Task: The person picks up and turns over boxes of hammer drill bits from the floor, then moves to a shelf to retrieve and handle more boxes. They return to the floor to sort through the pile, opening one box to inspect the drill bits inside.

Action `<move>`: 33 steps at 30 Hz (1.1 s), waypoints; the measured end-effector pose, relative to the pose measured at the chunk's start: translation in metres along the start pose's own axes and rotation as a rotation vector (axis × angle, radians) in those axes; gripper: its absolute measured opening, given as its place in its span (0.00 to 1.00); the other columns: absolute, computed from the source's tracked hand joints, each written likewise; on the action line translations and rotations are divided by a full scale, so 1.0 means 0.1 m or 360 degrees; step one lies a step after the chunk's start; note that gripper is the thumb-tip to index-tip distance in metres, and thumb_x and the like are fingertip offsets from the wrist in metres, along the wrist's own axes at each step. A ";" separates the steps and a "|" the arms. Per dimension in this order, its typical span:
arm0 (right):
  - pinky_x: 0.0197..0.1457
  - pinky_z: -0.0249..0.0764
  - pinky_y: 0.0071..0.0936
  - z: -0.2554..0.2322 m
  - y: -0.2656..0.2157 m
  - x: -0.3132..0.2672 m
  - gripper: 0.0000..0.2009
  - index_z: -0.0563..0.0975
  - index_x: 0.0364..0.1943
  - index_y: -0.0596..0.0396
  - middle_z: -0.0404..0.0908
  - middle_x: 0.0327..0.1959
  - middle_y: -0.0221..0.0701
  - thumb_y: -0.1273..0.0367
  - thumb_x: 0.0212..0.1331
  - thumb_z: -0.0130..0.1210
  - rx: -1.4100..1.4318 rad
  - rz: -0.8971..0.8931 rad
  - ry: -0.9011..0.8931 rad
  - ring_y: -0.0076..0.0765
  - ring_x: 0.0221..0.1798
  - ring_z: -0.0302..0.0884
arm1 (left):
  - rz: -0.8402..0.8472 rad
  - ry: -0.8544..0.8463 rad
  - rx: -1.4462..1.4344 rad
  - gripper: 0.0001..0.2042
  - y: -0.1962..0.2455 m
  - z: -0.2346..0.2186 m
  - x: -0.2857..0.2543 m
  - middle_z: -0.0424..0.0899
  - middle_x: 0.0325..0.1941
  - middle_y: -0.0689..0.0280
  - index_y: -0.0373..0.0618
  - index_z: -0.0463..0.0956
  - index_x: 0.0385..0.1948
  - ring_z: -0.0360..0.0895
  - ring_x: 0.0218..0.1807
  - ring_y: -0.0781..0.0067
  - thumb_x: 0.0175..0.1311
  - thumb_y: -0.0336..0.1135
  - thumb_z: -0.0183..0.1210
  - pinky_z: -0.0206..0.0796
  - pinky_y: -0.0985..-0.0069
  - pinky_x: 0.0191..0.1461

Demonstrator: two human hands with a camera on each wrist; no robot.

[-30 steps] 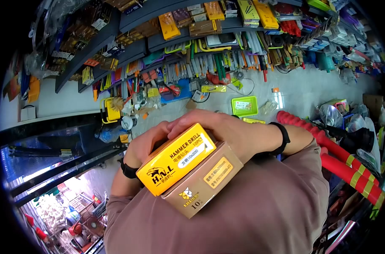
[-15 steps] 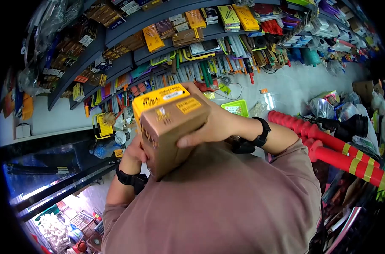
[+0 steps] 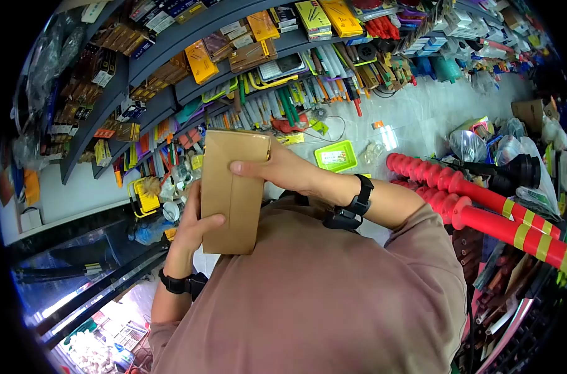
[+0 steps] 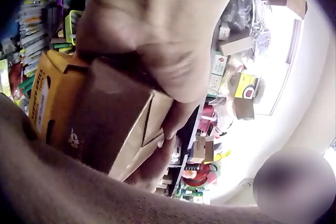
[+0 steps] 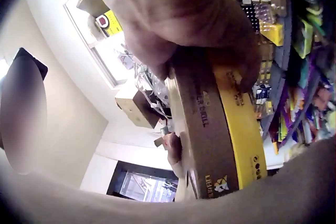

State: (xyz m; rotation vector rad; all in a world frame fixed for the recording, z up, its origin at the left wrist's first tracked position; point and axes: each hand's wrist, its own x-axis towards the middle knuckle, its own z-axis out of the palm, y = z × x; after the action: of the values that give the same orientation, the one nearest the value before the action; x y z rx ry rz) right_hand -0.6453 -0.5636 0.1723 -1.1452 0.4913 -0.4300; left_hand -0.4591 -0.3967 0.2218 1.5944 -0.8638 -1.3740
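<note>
A plain brown face of the brown box (image 3: 230, 199) is turned up in the head view, its long side pointing toward the shirt. My left hand (image 3: 193, 224) grips its lower left side, thumb on the face. My right hand (image 3: 283, 168) holds the upper right side, thumb also on the face. The wrist views show the yellow box (image 4: 60, 98) lying flat against the brown box (image 4: 113, 113); the head view hides it. My left hand (image 4: 147, 35) covers an end of the pair, and my right hand (image 5: 184, 19) wraps over both boxes (image 5: 207, 124).
Shelves (image 3: 165, 53) of boxed goods curve across the top and left. A green tray (image 3: 335, 156) lies on the floor beyond the hands. Red ribbed poles with yellow bands (image 3: 495, 227) stand at the right, near my right arm. A glass-topped case (image 3: 65, 262) is at the left.
The boxes have been turned from their printed yellow and brown ends to a plain brown face. Both hands have shifted their hold, and their thumbs now lie on that face.
</note>
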 end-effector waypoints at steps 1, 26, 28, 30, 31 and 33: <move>0.59 0.75 0.30 -0.06 0.01 -0.01 0.39 0.62 0.66 0.67 0.76 0.57 0.40 0.51 0.62 0.64 0.0008 0.0004 0.0006 0.33 0.56 0.78 | -0.0008 -0.0005 0.0003 0.46 0.00 0.01 -0.02 0.69 0.65 0.58 0.39 0.56 0.69 0.65 0.69 0.65 0.47 0.43 0.71 0.55 0.68 0.72; 0.58 0.75 0.46 -2.33 1.67 3.33 0.42 0.59 0.62 0.73 0.77 0.51 0.66 0.49 0.57 0.61 -0.0717 0.0178 0.1155 0.64 0.55 0.79 | -0.0830 0.0743 -0.0240 0.42 -0.24 0.20 -0.82 0.77 0.55 0.56 0.35 0.63 0.64 0.76 0.54 0.58 0.41 0.42 0.66 0.69 0.67 0.58; 0.60 0.74 0.44 -2.21 1.74 3.39 0.43 0.60 0.63 0.72 0.78 0.52 0.63 0.50 0.54 0.63 -0.0713 0.0128 0.1255 0.63 0.56 0.78 | -0.0816 0.0837 -0.0413 0.43 -0.33 0.16 -0.87 0.78 0.54 0.57 0.37 0.62 0.63 0.78 0.53 0.61 0.40 0.41 0.71 0.70 0.67 0.55; 0.61 0.74 0.43 -2.13 1.76 3.46 0.43 0.61 0.64 0.71 0.78 0.54 0.61 0.50 0.53 0.64 -0.0692 0.0121 0.1177 0.63 0.58 0.77 | -0.0751 0.0847 -0.0454 0.42 -0.40 0.17 -0.86 0.78 0.53 0.57 0.36 0.63 0.63 0.78 0.52 0.61 0.40 0.41 0.71 0.71 0.68 0.55; 0.62 0.73 0.42 -2.09 1.76 3.48 0.44 0.62 0.65 0.70 0.78 0.55 0.60 0.49 0.53 0.64 -0.0665 0.0112 0.1099 0.63 0.60 0.76 | -0.0687 0.0861 -0.0488 0.41 -0.40 0.18 -0.85 0.78 0.53 0.57 0.36 0.64 0.62 0.79 0.51 0.61 0.41 0.40 0.71 0.71 0.68 0.54; 0.63 0.72 0.40 -2.09 1.79 3.55 0.44 0.62 0.65 0.70 0.77 0.56 0.59 0.50 0.52 0.65 -0.0594 0.0070 0.1053 0.60 0.60 0.76 | -0.0726 0.0867 -0.0451 0.42 -0.35 0.20 -0.84 0.78 0.53 0.57 0.36 0.64 0.62 0.79 0.51 0.62 0.41 0.40 0.71 0.71 0.68 0.54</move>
State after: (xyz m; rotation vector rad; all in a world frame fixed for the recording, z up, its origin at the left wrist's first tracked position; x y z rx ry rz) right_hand -0.4629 -0.8555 -0.1162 -1.3361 1.2102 -0.7017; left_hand -0.4931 -0.3099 0.2237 1.8677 0.0225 -1.1900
